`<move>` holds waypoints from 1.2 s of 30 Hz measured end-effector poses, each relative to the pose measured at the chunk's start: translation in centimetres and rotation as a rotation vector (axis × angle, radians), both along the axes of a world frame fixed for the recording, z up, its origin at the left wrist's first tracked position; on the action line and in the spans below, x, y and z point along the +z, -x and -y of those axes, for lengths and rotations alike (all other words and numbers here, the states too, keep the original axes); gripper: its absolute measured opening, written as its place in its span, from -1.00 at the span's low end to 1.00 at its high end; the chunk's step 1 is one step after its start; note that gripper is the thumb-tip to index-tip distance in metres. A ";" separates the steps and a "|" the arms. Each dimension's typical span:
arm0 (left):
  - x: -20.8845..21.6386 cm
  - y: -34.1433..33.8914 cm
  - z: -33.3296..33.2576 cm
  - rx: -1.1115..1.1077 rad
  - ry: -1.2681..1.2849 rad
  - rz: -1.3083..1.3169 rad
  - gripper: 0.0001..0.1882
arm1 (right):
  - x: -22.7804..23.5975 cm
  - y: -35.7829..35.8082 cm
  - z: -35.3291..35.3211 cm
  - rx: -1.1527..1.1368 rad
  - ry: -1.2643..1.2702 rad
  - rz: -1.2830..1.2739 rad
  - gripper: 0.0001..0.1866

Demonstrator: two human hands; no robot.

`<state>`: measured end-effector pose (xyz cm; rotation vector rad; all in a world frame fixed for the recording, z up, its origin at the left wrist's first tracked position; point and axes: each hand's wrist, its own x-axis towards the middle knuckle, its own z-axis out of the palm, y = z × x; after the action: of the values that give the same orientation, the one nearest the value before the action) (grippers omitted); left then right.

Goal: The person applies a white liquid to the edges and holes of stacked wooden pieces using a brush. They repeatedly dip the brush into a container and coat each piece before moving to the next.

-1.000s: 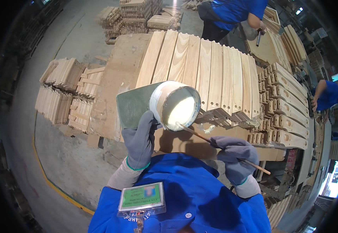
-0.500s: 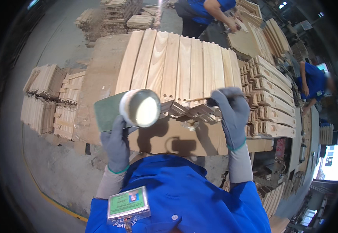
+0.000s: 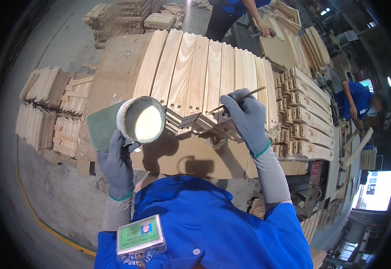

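My left hand [image 3: 117, 163], in a grey glove, is closed on a round white cup [image 3: 122, 117] that holds cream-coloured liquid [image 3: 148, 123]. A flat dark green piece [image 3: 102, 127] sticks out behind the cup on its left. In my gloved right hand [image 3: 248, 115] a thin wooden stick [image 3: 255, 91] is pinched. Its lower tip is at the near ends of a row of pale wooden slats [image 3: 200, 67], close to the small round holes there. Whether the tip is inside a hole I cannot tell.
Shaped wooden pieces [image 3: 310, 121] are stacked to the right of the slats. Brown cardboard [image 3: 114, 67] covers the bench under the slats. Bundled wood [image 3: 38, 123] stands at left. Two co-workers in blue are beyond: one far side [image 3: 231, 6], one at right [image 3: 356, 98].
My right hand has moved left and turned, bringing the stick's tip to holes farther left. The cup in my left hand has shifted left. The far co-worker's hand has moved.
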<state>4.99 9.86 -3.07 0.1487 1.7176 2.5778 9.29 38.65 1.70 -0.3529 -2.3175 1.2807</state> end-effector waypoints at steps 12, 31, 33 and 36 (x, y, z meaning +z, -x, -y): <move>0.7 0.3 -0.6 0.053 -0.069 0.006 -0.75 | 0.6 -0.5 -0.5 0.100 -0.255 0.022 -0.81; 1.5 0.6 -1.7 0.045 -0.130 0.051 -0.75 | 1.5 1.0 0.2 0.176 -0.178 0.081 -0.77; 1.2 0.7 -1.8 0.010 -0.121 0.043 -0.75 | 1.7 0.8 0.2 0.173 -0.153 0.120 -0.79; 1.4 0.5 -2.5 -0.035 -0.057 0.033 -0.74 | 2.0 0.0 0.0 0.094 -0.091 -0.001 -0.82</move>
<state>4.46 12.31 -1.62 0.1359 1.6168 2.5908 9.30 38.65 3.67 -0.2153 -2.4077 1.2136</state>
